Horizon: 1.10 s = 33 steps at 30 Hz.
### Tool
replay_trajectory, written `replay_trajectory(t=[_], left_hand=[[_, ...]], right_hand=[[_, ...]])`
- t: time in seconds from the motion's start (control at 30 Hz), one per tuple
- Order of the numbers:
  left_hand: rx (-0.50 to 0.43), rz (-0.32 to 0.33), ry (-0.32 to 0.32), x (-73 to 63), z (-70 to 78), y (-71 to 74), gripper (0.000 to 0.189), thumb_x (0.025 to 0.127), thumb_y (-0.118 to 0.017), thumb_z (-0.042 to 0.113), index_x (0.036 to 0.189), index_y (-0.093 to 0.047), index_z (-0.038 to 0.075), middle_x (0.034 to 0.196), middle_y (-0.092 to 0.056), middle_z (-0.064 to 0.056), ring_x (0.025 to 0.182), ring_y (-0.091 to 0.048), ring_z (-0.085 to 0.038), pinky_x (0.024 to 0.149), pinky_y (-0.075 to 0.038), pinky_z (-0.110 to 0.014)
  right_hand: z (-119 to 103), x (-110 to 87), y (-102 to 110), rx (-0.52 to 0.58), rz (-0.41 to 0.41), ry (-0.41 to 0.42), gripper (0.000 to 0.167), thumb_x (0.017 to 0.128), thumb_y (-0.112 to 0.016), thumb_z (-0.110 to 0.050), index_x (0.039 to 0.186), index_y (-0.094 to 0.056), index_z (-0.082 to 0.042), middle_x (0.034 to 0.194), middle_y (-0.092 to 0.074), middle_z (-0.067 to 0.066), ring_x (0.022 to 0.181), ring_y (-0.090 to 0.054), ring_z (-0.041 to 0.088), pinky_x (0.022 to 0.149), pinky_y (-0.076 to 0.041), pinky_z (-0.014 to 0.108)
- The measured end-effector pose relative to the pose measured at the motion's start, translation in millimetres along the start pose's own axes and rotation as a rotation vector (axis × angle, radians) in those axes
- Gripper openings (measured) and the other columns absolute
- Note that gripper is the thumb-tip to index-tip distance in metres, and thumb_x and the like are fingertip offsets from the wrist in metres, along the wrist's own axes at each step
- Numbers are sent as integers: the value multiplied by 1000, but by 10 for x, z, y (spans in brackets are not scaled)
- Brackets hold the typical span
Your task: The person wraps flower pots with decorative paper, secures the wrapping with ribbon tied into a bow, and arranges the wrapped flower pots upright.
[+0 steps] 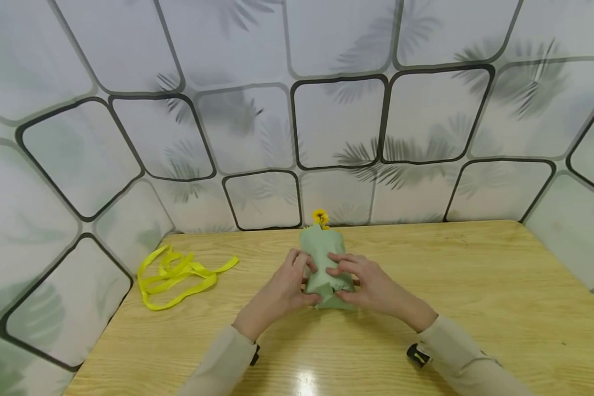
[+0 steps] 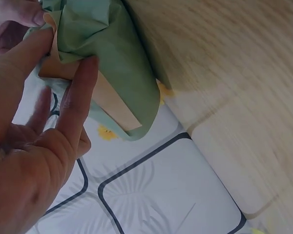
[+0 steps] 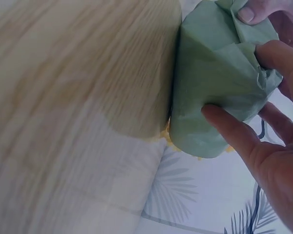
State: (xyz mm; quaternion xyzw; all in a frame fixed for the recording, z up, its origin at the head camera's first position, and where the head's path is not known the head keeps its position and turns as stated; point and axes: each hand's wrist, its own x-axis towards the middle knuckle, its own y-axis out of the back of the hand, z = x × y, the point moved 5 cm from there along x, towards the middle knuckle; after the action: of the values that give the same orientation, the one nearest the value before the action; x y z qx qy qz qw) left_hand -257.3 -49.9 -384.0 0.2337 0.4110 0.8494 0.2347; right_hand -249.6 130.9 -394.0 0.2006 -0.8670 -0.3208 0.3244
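Note:
A bundle of yellow flowers wrapped in green paper (image 1: 324, 250) lies on the table between both hands. One yellow flower (image 1: 320, 216) pokes out at its far end. My left hand (image 1: 288, 283) holds the wrap from the left, its thumb and fingers on a crumpled fold at the near end. From the other side, my right hand (image 1: 371, 283) grips the paper, thumb by the near end and fingers over the top. In the left wrist view, a tan strip (image 2: 115, 100) runs along the green paper. The right wrist view shows creases gathered under the fingers.
A loose tangle of yellow ribbon (image 1: 178, 275) lies at the left of the wooden table (image 1: 475, 286). Behind stands a patterned fabric wall (image 1: 339, 126) that meets the table's back edge, with further panels at both sides.

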Motion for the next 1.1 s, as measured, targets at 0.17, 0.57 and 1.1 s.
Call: replay_trajectory(t=[0.17, 0.57, 1.1], left_hand=[[154, -14, 1, -15, 23, -12, 77, 85, -86, 20, 147, -48, -5, 144, -53, -23, 107, -69, -28, 87, -61, -30], [280, -22, -34, -18, 111, -25, 65, 86, -82, 25, 137, -54, -3, 136, -62, -21, 114, -67, -32, 94, -58, -39], [50, -56, 76, -61, 41, -95, 69, 93, -76, 13, 147, -37, -5, 121, -70, -24, 103, -73, -28, 82, -60, -33]], right_hand=[[7, -12, -2, -17, 10, 26, 35, 83, -82, 1, 114, -68, -7, 145, -56, 24, 123, -60, 45, 73, -61, 22], [-5, -64, -45, -55, 56, -74, 58, 84, -84, -7, 138, -63, -8, 149, -40, 30, 116, -63, 39, 80, -63, 30], [-64, -88, -88, -74, 163, -28, 54, 82, -85, -3, 132, -67, -7, 142, -53, 33, 124, -60, 52, 86, -60, 53]])
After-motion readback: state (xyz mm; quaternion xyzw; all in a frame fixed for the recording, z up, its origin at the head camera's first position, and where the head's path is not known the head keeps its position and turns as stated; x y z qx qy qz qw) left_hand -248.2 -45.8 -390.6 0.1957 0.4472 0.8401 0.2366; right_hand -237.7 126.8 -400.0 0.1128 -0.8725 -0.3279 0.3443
